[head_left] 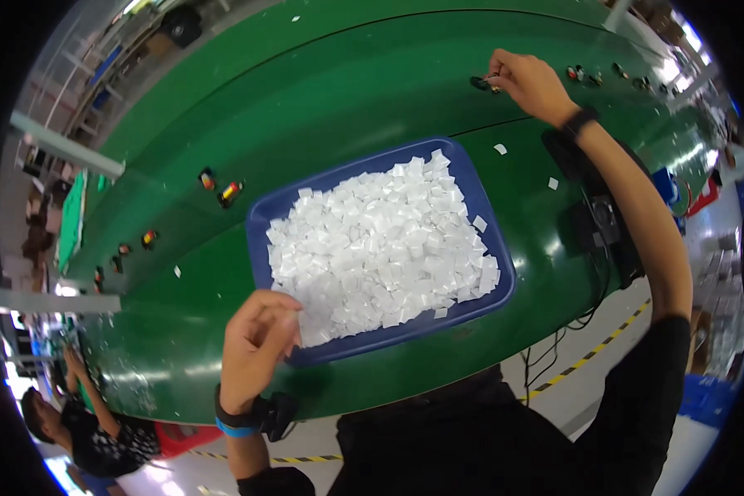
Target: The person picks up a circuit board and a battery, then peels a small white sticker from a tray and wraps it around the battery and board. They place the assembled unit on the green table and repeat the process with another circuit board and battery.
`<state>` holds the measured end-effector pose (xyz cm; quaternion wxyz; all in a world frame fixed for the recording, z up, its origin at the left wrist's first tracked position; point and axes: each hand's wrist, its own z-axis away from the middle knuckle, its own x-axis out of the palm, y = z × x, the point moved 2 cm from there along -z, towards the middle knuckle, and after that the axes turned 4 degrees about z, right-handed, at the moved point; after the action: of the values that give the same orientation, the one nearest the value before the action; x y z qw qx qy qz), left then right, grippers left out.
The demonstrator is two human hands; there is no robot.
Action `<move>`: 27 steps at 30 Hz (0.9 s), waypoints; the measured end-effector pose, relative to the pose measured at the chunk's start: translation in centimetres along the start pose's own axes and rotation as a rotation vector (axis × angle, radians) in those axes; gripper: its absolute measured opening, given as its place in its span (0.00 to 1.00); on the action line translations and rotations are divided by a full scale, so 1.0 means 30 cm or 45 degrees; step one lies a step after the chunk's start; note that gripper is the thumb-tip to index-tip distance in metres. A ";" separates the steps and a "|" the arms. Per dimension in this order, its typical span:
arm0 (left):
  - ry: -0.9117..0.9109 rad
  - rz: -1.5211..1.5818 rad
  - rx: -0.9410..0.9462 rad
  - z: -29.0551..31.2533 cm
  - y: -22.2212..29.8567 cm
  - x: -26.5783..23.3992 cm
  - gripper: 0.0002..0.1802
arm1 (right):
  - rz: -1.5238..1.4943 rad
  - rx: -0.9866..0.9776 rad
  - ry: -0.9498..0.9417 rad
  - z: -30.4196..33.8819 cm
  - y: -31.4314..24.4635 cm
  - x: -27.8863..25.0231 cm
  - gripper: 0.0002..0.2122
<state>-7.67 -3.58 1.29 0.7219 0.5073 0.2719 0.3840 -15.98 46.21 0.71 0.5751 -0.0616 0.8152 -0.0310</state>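
Note:
A blue plastic tray (507, 256) is heaped with small white square pieces (380, 240) that look thin and flat. At the tray's near left corner is my left hand (259, 341), its thumb and fingers pinched together. Something pale shows at those fingertips, too small to name. My right arm reaches out to the far right, where my right hand (531, 87) pinches a small dark part (479, 83) just over the green surface. Its exact kind cannot be made out.
Small dark parts with red and yellow bits (230, 193) lie along the green table (306, 83), left and far right. A black device with cables (603, 223) sits under my right arm. Another person (91, 426) works at the lower left.

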 end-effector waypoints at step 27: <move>-0.029 0.388 0.135 0.014 -0.085 0.195 0.14 | -0.625 -0.531 0.339 0.634 -0.833 -0.113 0.11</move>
<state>-3.38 0.58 -0.99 0.6305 0.5844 0.2036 0.4684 4.67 22.32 0.51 0.4142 -0.3675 0.8326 -0.0089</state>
